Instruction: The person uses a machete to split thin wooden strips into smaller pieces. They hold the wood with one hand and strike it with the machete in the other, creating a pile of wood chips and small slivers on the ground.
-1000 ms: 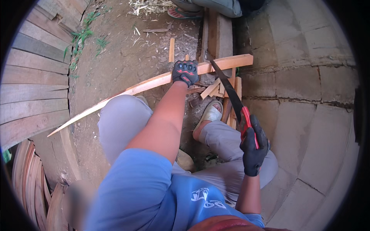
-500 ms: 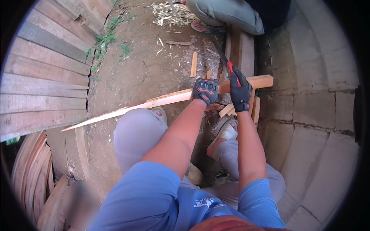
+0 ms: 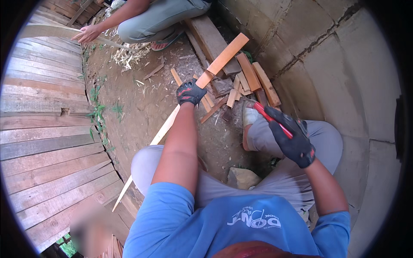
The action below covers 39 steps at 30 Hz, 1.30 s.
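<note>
Grasping a long, tapering wooden strip [image 3: 204, 79] in the fingers of the left hand [image 3: 191, 92], aslant over rough earth [image 3: 148, 103]. Clasping a red-handled tool [image 3: 263, 112] in the right hand [image 3: 297, 145], near blocky offcuts [image 3: 249, 72].

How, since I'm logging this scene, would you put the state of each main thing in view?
Left hand: gloved, closed around the long wooden strip.
Right hand: gloved, closed on the red-handled tool.
Long wooden strip: slanting, tapered to a point.
Red-handled tool: apart from the wood; far end unclear.
Wood offcuts: lying loose, some overlapping.
Wood shavings: heaped loosely.
Pale slat: held by a co-worker's hand.
</note>
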Motion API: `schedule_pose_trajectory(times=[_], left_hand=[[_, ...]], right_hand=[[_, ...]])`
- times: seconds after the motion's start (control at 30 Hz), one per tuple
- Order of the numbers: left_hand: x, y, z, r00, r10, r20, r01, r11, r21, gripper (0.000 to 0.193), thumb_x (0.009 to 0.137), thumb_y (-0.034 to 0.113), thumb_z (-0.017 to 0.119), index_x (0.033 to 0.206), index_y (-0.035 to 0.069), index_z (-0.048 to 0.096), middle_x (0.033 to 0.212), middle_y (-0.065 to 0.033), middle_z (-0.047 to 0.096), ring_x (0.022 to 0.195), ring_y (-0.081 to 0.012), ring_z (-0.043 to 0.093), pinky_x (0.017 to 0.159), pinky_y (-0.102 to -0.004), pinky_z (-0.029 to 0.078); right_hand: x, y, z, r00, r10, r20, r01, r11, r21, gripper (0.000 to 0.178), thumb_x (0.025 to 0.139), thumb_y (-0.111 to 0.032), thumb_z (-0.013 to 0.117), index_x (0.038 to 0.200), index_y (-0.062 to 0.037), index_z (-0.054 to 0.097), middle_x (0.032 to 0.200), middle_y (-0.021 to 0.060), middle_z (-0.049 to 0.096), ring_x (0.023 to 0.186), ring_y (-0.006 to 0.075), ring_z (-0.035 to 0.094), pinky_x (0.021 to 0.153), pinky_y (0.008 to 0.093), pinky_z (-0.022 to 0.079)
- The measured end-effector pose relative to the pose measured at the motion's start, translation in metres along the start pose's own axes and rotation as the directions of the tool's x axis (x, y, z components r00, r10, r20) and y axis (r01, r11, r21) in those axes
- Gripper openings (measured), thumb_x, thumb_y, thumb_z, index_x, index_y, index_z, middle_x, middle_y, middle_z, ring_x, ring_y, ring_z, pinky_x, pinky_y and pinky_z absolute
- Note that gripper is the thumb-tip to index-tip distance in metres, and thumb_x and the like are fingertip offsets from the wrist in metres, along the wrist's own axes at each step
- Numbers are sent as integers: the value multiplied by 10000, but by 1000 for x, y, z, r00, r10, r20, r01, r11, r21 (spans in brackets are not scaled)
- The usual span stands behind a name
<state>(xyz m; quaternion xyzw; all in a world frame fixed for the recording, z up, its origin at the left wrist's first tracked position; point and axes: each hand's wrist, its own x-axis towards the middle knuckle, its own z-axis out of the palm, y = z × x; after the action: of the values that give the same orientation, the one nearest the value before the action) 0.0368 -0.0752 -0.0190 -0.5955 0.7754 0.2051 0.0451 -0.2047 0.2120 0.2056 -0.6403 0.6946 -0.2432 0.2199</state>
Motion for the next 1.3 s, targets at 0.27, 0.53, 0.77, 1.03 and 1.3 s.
schedule_pose_trajectory(times=[0.27, 0.53, 0.77, 1.03, 1.3], left_hand=[[-3, 2, 2, 1000, -11, -5, 11, 1000, 15, 516, 788, 482, 779, 1190, 158, 793, 1163, -180, 787, 1093, -368, 755, 949, -490, 601], [-1, -4, 11, 998, 7, -57, -9, 1000, -25, 533, 810, 491, 759, 1216, 146, 774, 1171, -163, 789, 1104, -371, 751, 967, -496, 593], [4, -5, 1, 1000, 12, 17, -11, 997, -71, 549, 778, 487, 772, 1189, 124, 784, 1185, -189, 778, 1115, -372, 749, 977, -485, 593], [5, -14, 1, 999, -29, 32, 30, 999, -32, 564, 781, 501, 747, 1206, 131, 780, 1200, -187, 780, 1128, -367, 750, 968, -472, 602], [4, -8, 2, 1000, 4, -8, -5, 998, -58, 531, 782, 460, 736, 1224, 170, 775, 1191, -155, 782, 1101, -341, 759, 971, -478, 609]], right_hand=[[27, 12, 32, 986, -117, -118, 125, 990, 65, 390, 1052, -206, 663, 1422, -85, 688, 1315, 165, 751, 1174, 325, 735, 1016, 417, 546], [234, 11, 174, 999, 5, -40, 0, 991, 131, 424, 1065, -406, 538, 1370, -178, 725, 1300, 161, 746, 1203, 386, 692, 1076, 467, 523], [253, 28, 198, 995, 11, -96, 8, 982, 191, 449, 1055, -415, 547, 1408, -196, 715, 1337, 151, 740, 1239, 378, 684, 1108, 443, 515], [90, 21, 79, 1000, -20, 0, 20, 990, 137, 404, 1093, -306, 583, 1447, -140, 684, 1368, 177, 726, 1252, 365, 698, 1063, 438, 536], [-23, -26, -18, 971, 232, 52, -233, 972, 12, 356, 1061, -167, 621, 1395, -101, 722, 1298, 171, 768, 1145, 335, 767, 970, 423, 583]])
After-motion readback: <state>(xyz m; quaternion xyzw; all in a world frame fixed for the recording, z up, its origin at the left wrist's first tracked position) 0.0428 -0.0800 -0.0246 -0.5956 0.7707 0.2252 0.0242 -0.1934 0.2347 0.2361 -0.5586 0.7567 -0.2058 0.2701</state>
